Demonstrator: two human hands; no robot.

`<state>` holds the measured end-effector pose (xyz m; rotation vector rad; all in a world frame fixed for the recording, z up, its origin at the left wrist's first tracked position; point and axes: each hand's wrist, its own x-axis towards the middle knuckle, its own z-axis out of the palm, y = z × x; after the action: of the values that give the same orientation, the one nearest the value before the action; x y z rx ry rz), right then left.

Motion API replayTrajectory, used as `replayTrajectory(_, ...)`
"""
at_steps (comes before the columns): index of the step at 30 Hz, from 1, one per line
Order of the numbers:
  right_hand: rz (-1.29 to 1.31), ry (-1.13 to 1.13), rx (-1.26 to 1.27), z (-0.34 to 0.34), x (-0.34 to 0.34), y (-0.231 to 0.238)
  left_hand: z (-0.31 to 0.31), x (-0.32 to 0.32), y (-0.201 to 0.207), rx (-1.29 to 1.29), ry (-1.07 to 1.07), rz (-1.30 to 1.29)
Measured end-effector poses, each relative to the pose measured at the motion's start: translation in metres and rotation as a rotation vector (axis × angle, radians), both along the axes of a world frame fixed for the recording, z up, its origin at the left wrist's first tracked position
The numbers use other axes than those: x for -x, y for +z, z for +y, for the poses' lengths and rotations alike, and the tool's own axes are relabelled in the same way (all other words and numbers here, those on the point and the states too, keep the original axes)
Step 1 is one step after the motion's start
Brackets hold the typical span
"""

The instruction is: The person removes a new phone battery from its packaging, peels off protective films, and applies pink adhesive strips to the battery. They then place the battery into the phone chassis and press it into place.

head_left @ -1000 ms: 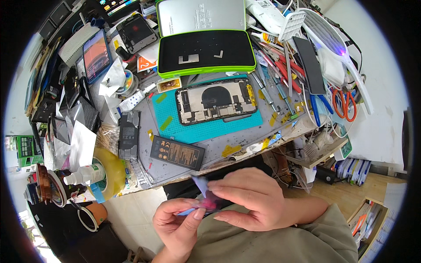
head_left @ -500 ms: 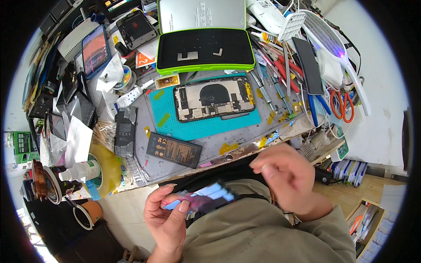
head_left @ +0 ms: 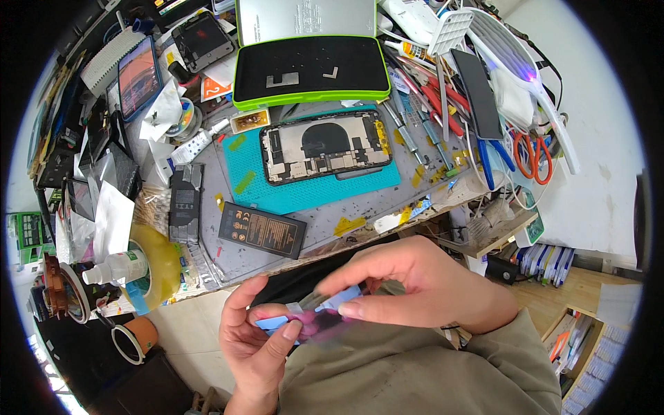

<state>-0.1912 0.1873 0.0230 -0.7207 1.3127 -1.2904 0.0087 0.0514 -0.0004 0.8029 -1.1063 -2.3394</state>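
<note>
Over my lap, just in front of the bench edge, I hold a thin pink-and-clear film with blue tabs (head_left: 325, 322), which looks like an adhesive strip sheet. My left hand (head_left: 257, 342) pinches its left end between thumb and fingers. With thumb and fingers, my right hand (head_left: 422, 280) grips a blue tab at the other end. Beyond my hands, a black phone battery (head_left: 263, 232) lies on the bench. An opened phone body (head_left: 287, 153) rests on a turquoise mat (head_left: 297, 198), its inner parts showing.
A green-rimmed case (head_left: 311, 98) with small metal plates stands behind the mat. Another dark battery (head_left: 185, 207) lies left, beside a tape roll (head_left: 166, 266) and spray bottle (head_left: 121, 268). Screwdrivers (head_left: 407, 138), blue-handled pliers (head_left: 486, 166) and orange scissors (head_left: 532, 158) crowd the right.
My right hand has come in from the right and now grips a blue tab of the film. The left hand keeps its hold. The whole view has shifted slightly.
</note>
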Motion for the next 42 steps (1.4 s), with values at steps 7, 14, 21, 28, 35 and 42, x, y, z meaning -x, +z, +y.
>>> replayTrajectory(7, 0.000, 0.084, -0.055, -0.007, -0.003, -0.005, -0.007, 0.002, 0.006, 0.058, -0.081, -0.016)
replayTrajectory(14, 0.082, -0.050, 0.113, -0.005, -0.019, -0.017, -0.007, 0.003, 0.004, 0.058, -0.057, -0.060)
replayTrajectory(21, 0.077, 0.006, 0.059, -0.005, -0.019, -0.018, -0.008, 0.003, 0.003, 0.096, -0.144, -0.065)
replayTrajectory(28, 0.187, -0.113, 0.056, -0.007, -0.030, -0.022, -0.003, 0.004, -0.004, -0.134, 0.013, -0.062)
replayTrajectory(35, -0.062, -0.076, -0.017, -0.001, -0.030, -0.030, -0.005, 0.004, -0.009, -0.120, 0.012, -0.049)
replayTrajectory(42, 0.274, -0.270, 0.160, -0.005, -0.040, -0.036, 0.002, 0.004, -0.016, -0.225, -0.043, -0.100)
